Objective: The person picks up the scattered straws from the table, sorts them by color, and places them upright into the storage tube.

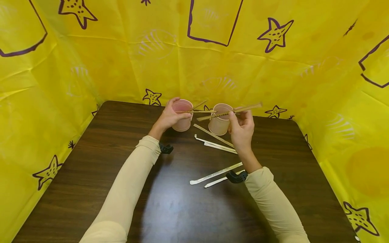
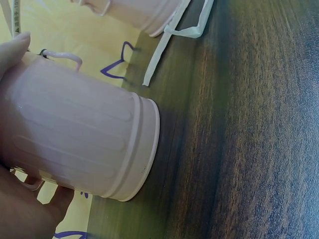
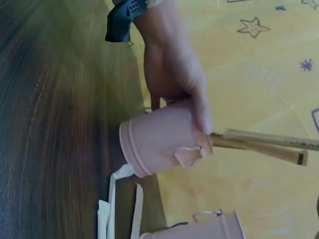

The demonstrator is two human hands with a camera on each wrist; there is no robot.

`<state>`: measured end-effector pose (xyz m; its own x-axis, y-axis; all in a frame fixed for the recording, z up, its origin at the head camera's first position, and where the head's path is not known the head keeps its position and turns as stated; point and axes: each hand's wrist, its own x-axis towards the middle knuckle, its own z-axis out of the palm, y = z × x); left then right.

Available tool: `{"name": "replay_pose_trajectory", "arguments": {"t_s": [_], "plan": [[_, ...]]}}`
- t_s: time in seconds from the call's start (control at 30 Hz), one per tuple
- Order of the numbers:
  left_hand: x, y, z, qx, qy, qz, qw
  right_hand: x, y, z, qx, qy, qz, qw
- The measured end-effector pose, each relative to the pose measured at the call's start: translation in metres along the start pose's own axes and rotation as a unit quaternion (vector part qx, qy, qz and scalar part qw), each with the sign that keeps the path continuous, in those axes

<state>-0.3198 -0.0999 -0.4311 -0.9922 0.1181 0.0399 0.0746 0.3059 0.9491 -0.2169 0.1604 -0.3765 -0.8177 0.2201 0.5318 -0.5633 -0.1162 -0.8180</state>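
My left hand grips a small pink pail shaped like a ribbed bin, its fingers and thumb around the side near the rim. Two thin brown paper-wrapped straws lean out of this pail. My right hand pinches a brown paper-wrapped straw with dark print, held level above a second pink pail. This second pail stands upright on the table, just left of the right hand. Whether the right fingers hold more than one straw cannot be made out.
Between the arms, a brown straw and several white paper-wrapped straws lie on the dark wooden table. Some reach behind the right wrist. A yellow cloth with starfish drawings hangs behind the table and at its sides.
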Motion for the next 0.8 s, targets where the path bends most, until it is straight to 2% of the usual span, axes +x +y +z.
{"name": "replay_pose_trajectory", "arguments": {"t_s": [0.17,0.3,0.43,0.6,0.8], "plan": [[0.001,0.000,0.001,0.002,0.000,0.001,1.0000,0.001,0.007,0.008,0.001,0.017,-0.003,0.9999],[0.001,0.000,0.001,0.001,0.002,0.002,1.0000,0.003,0.016,0.016,0.011,0.016,0.012,0.9997],[0.002,0.000,0.001,0.004,0.001,0.002,1.0000,0.006,0.024,0.027,-0.007,0.015,0.022,0.9996],[0.001,0.000,0.000,0.006,-0.001,-0.001,1.0000,0.013,0.034,0.039,-0.034,0.002,0.021,0.9992],[0.001,0.001,0.000,0.003,-0.002,0.002,1.0000,0.020,0.045,0.050,-0.014,-0.007,0.032,0.9993]]}}
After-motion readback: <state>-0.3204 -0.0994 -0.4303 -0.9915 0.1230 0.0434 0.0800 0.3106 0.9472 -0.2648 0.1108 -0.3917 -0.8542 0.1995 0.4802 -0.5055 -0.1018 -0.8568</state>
